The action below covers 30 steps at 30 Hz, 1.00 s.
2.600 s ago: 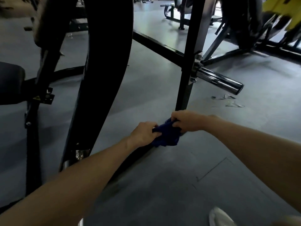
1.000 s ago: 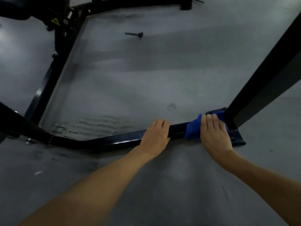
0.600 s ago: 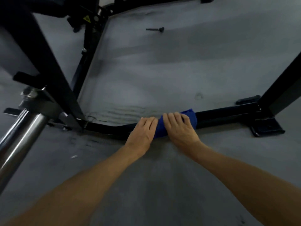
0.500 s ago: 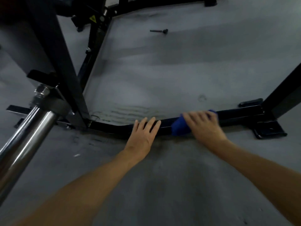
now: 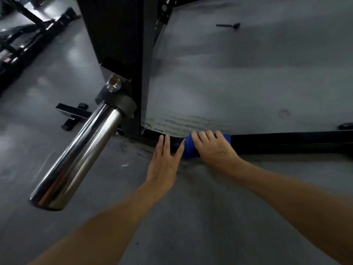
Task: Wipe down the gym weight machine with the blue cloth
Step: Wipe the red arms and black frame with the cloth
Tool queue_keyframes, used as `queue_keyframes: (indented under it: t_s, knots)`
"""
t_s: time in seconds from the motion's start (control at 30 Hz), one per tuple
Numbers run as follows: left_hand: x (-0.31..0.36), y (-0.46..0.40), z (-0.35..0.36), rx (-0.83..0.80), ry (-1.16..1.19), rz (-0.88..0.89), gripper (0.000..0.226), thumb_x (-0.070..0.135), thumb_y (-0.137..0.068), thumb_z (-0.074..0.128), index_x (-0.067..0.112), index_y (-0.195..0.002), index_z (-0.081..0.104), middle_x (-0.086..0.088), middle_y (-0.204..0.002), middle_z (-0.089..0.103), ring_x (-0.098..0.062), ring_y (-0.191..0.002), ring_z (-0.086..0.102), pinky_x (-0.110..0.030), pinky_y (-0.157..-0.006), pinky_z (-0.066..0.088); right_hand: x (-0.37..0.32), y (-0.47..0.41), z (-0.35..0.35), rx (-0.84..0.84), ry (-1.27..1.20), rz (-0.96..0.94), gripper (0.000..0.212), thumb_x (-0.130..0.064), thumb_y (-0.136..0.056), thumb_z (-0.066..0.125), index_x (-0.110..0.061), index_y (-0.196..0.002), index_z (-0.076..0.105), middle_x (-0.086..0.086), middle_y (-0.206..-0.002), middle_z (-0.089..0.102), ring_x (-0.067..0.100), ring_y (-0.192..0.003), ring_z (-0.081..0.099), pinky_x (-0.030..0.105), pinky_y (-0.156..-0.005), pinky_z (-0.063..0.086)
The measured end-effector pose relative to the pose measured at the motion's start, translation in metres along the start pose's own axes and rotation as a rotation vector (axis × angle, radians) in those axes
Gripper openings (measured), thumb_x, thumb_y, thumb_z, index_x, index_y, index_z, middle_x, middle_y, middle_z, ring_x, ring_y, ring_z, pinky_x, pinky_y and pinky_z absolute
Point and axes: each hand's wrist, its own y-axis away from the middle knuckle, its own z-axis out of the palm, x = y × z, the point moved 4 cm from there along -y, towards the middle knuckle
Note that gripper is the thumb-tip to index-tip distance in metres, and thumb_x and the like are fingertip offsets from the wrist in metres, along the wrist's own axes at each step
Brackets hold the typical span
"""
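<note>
The weight machine's black base bar (image 5: 286, 141) lies low across the grey floor, joining a black upright post (image 5: 122, 54) at the left. The blue cloth (image 5: 188, 149) is wrapped over the bar near that joint. My right hand (image 5: 214, 148) lies on the cloth, fingers curled over it and the bar. My left hand (image 5: 165, 161) rests flat with straight fingers against the bar just left of the cloth, its fingertips touching the metal.
A chrome weight peg (image 5: 76, 159) sticks out from the post toward me on the left. A small black foot bracket (image 5: 73, 115) sits behind it. A loose black bolt (image 5: 228, 25) lies on the floor at the back. More dark frames stand at far left.
My right hand has slid the cloth left along the bar toward the post, beside my left hand. My view has shifted left and closer, bringing the chrome peg near.
</note>
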Motion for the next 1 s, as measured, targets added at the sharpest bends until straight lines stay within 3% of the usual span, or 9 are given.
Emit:
queue_keyframes:
  t_s: [0.1,0.17,0.27,0.37,0.43,0.5,0.63,0.9,1.0]
  knots:
    - [-0.01,0.019,0.009,-0.016,0.061,-0.091,0.103,0.012,-0.096,0.06,0.016,-0.156,-0.024,-0.026,-0.162,-0.024,-0.04,-0.153,-0.017,-0.04,-0.124,0.012,0.039,0.024,0.005,0.048,0.017,-0.025,0.049,-0.016,-0.094,0.034,-0.004,-0.14,0.045,0.015,-0.101,0.058,0.035,-0.08,0.055,0.044,-0.067,0.04]
    - [-0.017,0.033,0.022,-0.012,0.145,-0.157,0.098,0.025,-0.099,0.06,0.004,-0.157,-0.015,-0.026,-0.163,-0.019,-0.039,-0.154,-0.011,-0.04,-0.124,0.012,0.064,0.042,0.011,0.061,0.063,-0.028,0.052,-0.015,-0.091,0.034,-0.003,-0.14,0.046,0.018,-0.101,0.058,0.036,-0.079,0.055,0.044,-0.066,0.04]
    - [-0.032,0.044,0.042,-0.254,0.24,-0.289,0.108,0.059,-0.092,0.062,0.011,-0.161,-0.006,-0.018,-0.168,-0.011,-0.041,-0.154,-0.011,-0.058,-0.123,0.013,0.07,0.047,0.019,0.05,0.124,-0.023,0.052,-0.016,-0.093,0.03,0.004,-0.138,0.044,0.024,-0.103,0.059,0.039,-0.081,0.057,0.046,-0.066,0.043]
    - [-0.053,0.041,0.049,-0.45,0.368,-0.392,0.124,0.073,-0.072,0.074,0.028,-0.162,0.002,-0.008,-0.168,-0.016,-0.043,-0.153,-0.013,-0.073,-0.115,0.018,0.046,0.018,0.02,0.022,0.133,-0.091,0.051,-0.021,-0.091,0.042,0.007,-0.134,0.044,0.024,-0.101,0.061,0.038,-0.08,0.06,0.044,-0.065,0.048]
    - [-0.057,0.038,0.05,-0.516,0.407,-0.384,0.129,0.07,-0.066,0.081,0.029,-0.161,0.005,-0.006,-0.168,-0.016,-0.044,-0.152,-0.014,-0.074,-0.113,0.022,0.011,-0.013,0.014,0.046,0.091,-0.116,0.052,-0.026,-0.083,0.056,0.002,-0.127,0.053,0.016,-0.096,0.063,0.034,-0.076,0.062,0.039,-0.063,0.048]
    - [-0.058,0.037,0.054,-0.548,0.396,-0.373,0.132,0.067,-0.064,0.085,0.028,-0.16,0.004,-0.006,-0.168,-0.016,-0.045,-0.152,-0.014,-0.074,-0.112,0.023,-0.042,-0.048,0.006,0.015,0.036,-0.043,0.04,-0.026,-0.081,0.055,-0.006,-0.116,0.06,0.008,-0.089,0.064,0.028,-0.072,0.062,0.035,-0.061,0.047]
    - [-0.059,0.036,0.054,-0.574,0.375,-0.387,0.138,0.063,-0.063,0.087,0.028,-0.16,-0.005,-0.007,-0.167,-0.016,-0.046,-0.151,-0.016,-0.071,-0.115,0.022,-0.128,-0.105,-0.016,-0.125,-0.13,0.152,0.035,-0.02,-0.095,0.045,-0.001,-0.124,0.047,0.012,-0.103,0.058,0.028,-0.086,0.057,0.037,-0.071,0.042]
    - [-0.056,0.036,0.049,-0.586,0.399,-0.394,0.133,0.053,-0.065,0.09,0.026,-0.161,0.001,-0.009,-0.167,-0.014,-0.048,-0.151,-0.013,-0.077,-0.111,0.02,-0.088,-0.056,-0.001,0.048,0.011,0.177,0.038,-0.015,-0.095,0.042,-0.001,-0.13,0.049,0.015,-0.106,0.062,0.031,-0.088,0.06,0.041,-0.077,0.048]
    - [-0.053,0.035,0.046,-0.603,0.381,-0.398,0.133,0.053,-0.066,0.09,0.025,-0.16,0.001,-0.011,-0.167,-0.016,-0.049,-0.15,-0.014,-0.078,-0.111,0.019,-0.078,-0.043,0.005,0.028,0.086,0.194,0.046,-0.022,-0.094,0.054,0.002,-0.132,0.043,0.02,-0.109,0.059,0.034,-0.092,0.058,0.044,-0.082,0.048]
